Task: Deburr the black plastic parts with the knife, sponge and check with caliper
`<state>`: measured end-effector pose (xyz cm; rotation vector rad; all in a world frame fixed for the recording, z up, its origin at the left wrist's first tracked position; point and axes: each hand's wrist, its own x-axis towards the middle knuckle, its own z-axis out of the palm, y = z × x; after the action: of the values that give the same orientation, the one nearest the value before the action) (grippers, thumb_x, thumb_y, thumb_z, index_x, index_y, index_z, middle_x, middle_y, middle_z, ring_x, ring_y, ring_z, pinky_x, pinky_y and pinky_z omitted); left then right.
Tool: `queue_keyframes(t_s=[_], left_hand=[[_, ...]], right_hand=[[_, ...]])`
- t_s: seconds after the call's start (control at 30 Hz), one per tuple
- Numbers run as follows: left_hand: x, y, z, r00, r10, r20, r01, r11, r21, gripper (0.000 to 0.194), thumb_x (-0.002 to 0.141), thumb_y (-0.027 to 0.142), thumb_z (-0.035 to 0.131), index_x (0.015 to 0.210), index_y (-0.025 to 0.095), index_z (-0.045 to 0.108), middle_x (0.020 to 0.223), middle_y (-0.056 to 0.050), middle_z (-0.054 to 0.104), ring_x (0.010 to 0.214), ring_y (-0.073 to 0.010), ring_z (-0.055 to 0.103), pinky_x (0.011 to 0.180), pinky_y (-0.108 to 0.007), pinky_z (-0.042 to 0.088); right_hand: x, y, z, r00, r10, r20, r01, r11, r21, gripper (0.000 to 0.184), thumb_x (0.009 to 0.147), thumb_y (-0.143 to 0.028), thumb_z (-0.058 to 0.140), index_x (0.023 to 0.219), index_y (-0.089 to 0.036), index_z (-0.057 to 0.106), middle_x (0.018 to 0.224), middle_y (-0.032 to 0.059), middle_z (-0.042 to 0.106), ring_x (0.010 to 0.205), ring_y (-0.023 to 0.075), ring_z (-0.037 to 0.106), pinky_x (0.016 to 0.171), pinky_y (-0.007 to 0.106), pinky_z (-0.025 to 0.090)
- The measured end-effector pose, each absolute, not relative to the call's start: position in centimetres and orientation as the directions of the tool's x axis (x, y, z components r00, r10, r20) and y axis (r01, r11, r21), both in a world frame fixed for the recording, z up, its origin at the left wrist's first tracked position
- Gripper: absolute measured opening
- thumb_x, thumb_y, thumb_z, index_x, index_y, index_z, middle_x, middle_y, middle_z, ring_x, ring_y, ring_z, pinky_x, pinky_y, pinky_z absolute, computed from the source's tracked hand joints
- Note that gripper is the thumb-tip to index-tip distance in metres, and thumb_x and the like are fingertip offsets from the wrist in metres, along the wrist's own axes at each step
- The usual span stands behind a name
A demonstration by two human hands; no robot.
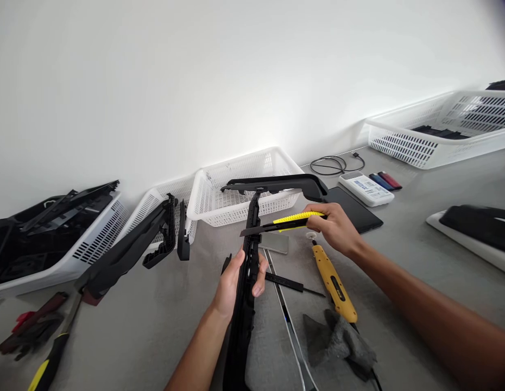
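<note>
My left hand [230, 279] grips a long black plastic trim piece [246, 304], its thumb on one side and fingertips on the other. The piece runs from the bottom edge of the view up to the middle basket. In my right hand [332, 225] is a yellow and black utility knife [295, 220]. Its dark blade points left and lies across the upper part of the trim piece; whether it touches cannot be made out. Below my right hand, a yellow rotary tool [336, 282] with a small pale disc tip rests on the table.
A white basket [212, 214] bears a black trim piece [277, 184] across it. More baskets with black parts stand left and right. A calculator [365, 188], a black tablet-like slab [354, 209], a grey cloth [338, 342], a thin screwdriver [295, 283] and a metal strip [289, 320] lie about.
</note>
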<state>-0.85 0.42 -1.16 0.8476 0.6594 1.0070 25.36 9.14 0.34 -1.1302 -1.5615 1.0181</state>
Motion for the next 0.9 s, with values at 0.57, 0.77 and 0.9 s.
queue_keyframes(t_s=[0.57, 0.77, 0.9], left_hand=[[-0.3, 0.1, -0.7, 0.31, 0.95, -0.047, -0.489, 0.202, 0.848, 0.038, 0.103, 0.054, 0.062, 0.112, 0.018, 0.07, 0.103, -0.007, 0.067, 0.054, -0.0091, 0.053, 0.053, -0.027, 0.039], [-0.2, 0.2, 0.5, 0.247, 0.968, -0.048, -0.567, 0.184, 0.803, 0.036, 0.098, 0.048, 0.07, 0.12, 0.02, 0.068, 0.117, -0.011, 0.07, 0.068, -0.0136, 0.056, 0.06, -0.029, 0.044], [-0.6, 0.5, 0.5, 0.202, 0.975, -0.088, -0.645, 0.2, 0.738, 0.032, 0.095, 0.043, 0.075, 0.115, 0.018, 0.068, 0.11, -0.01, 0.07, 0.068, -0.0131, 0.052, 0.057, -0.025, 0.042]], right_hand=[[25.0, 9.0, 0.0, -0.162, 0.954, 0.254, 0.229, 0.287, -0.93, 0.015, 0.077, -0.031, 0.057, 0.069, -0.021, 0.064, 0.064, -0.0027, 0.05, 0.061, 0.0153, 0.042, 0.058, 0.03, 0.03], [24.4, 8.6, -0.3, -0.295, 0.922, 0.252, 0.238, 0.327, -0.915, 0.016, 0.082, -0.031, 0.056, 0.073, -0.02, 0.064, 0.066, -0.0027, 0.052, 0.064, 0.0159, 0.045, 0.061, 0.029, 0.032], [24.4, 8.7, -0.3, -0.204, 0.938, 0.281, 0.285, 0.332, -0.899, 0.018, 0.082, -0.031, 0.056, 0.081, -0.02, 0.07, 0.071, -0.0013, 0.059, 0.065, 0.0167, 0.048, 0.061, 0.03, 0.034]])
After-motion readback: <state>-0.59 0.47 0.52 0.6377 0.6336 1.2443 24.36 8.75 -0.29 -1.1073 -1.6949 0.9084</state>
